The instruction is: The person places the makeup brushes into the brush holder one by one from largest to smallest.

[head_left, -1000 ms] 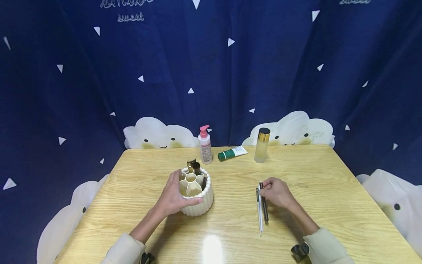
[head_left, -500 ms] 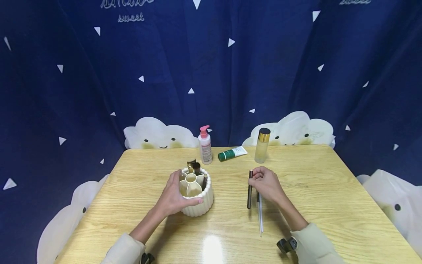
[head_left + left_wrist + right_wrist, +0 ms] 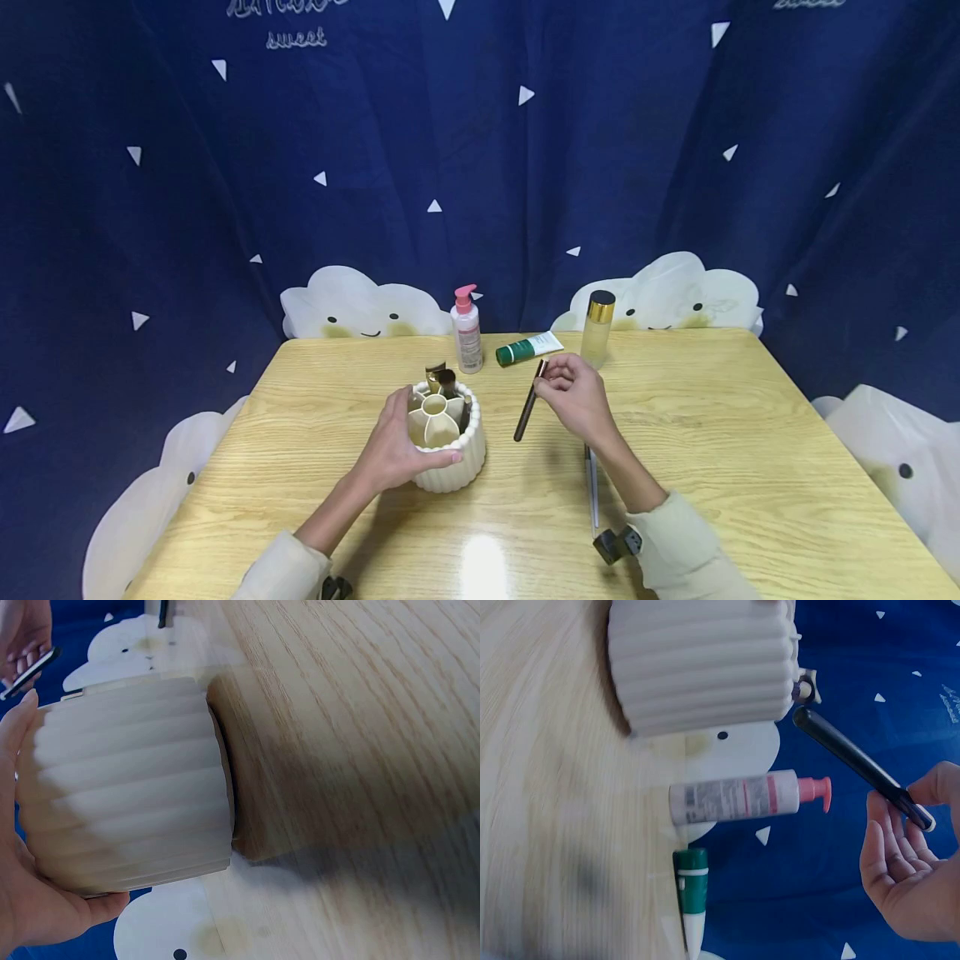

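Note:
My left hand [image 3: 397, 446] grips the rim and side of a white ribbed organizer [image 3: 465, 467], thumb at the front and fingers round the far left. Petal-shaped compartments show inside it, with a dark makeup brush [image 3: 447, 382] and a gold-collared one [image 3: 435, 377] standing at the back. My right hand [image 3: 577, 400] pinches a dark brown pen-like stick [image 3: 529, 408] near its upper end, held tilted in the air right of the organizer. In the right wrist view the stick [image 3: 847, 754] points its rounded end toward the organizer [image 3: 701, 664].
Slim light-handled sticks [image 3: 592, 487] lie on the wooden table [image 3: 750, 433], partly behind the right forearm. Along the back are a pink pump bottle [image 3: 468, 337], a green and white tube [image 3: 528, 348] and a gold-collared bottle [image 3: 596, 333]. A blue curtain [image 3: 480, 125] hangs behind.
The right hand has picked up the dark stick from beside the slim sticks and carried it up and left toward the organizer. The left hand has stayed in place.

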A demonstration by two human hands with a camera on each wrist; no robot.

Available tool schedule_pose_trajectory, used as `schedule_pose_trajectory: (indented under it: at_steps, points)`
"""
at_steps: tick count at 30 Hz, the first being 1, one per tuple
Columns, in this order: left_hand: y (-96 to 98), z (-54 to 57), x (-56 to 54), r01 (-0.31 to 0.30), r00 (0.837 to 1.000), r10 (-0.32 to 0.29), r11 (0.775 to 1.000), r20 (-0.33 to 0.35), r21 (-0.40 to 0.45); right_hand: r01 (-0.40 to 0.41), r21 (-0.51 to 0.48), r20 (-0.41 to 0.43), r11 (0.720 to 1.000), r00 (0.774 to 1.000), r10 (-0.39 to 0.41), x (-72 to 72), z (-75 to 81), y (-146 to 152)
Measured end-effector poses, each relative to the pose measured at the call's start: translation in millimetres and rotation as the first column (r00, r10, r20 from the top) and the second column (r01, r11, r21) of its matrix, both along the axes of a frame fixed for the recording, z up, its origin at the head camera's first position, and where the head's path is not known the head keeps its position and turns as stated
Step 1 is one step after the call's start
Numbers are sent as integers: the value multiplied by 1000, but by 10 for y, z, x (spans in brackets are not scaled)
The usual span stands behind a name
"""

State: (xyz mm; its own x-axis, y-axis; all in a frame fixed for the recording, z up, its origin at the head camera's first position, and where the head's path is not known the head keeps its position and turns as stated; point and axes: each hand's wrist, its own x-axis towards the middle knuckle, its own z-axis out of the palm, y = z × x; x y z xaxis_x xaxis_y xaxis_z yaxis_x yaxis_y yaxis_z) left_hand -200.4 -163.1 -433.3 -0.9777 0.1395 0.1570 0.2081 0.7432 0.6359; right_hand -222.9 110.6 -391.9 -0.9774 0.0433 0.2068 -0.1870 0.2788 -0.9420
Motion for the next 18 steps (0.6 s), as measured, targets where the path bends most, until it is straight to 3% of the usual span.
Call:
schedule_pose_trajectory:
  at_steps: [8,18]
  points:
    - [-2,3,-3,-2,1000,2,1000,-8,-3,-13,-97,-35,995,999,9,6,74,-225]
    - [4,-8,-7,-3,1000,3,1000,-12,1,-50,-197,-66,979,997,38,21,29,-448]
